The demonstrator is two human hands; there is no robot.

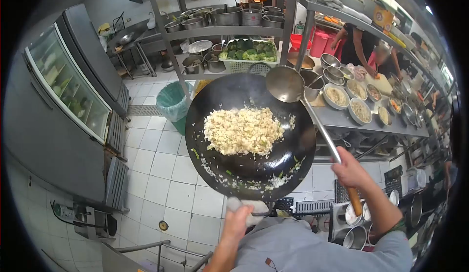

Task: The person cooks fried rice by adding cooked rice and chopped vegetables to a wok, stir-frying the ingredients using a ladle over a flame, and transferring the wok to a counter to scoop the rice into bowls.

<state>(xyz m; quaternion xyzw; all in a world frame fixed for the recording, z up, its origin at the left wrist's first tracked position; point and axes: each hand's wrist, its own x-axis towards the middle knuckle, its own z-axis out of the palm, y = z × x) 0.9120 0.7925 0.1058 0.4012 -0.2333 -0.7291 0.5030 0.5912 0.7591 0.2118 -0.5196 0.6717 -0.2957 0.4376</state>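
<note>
A large black wok (293, 145) hangs in front of me, tilted so its inside faces me. Fried rice (243, 131) with egg lies heaped in its middle, and loose grains and green bits cling to the lower wall. My left hand (236, 219) is closed around a pale folded cloth (256, 207) at the wok's near rim. In my right hand (352, 168) is the long handle of a metal ladle (285, 84), gripped above its wooden end. The ladle's bowl is at the wok's upper right rim; whether it touches I cannot tell.
A shelf rack holds pots (227, 16) and a basket of broccoli (251, 52). Bowls of noodles (337, 96) line the steel counter at right, where another person (359, 45) works. A green bin (173, 101) stands beyond the wok; a glass-door fridge (68, 84) is at left.
</note>
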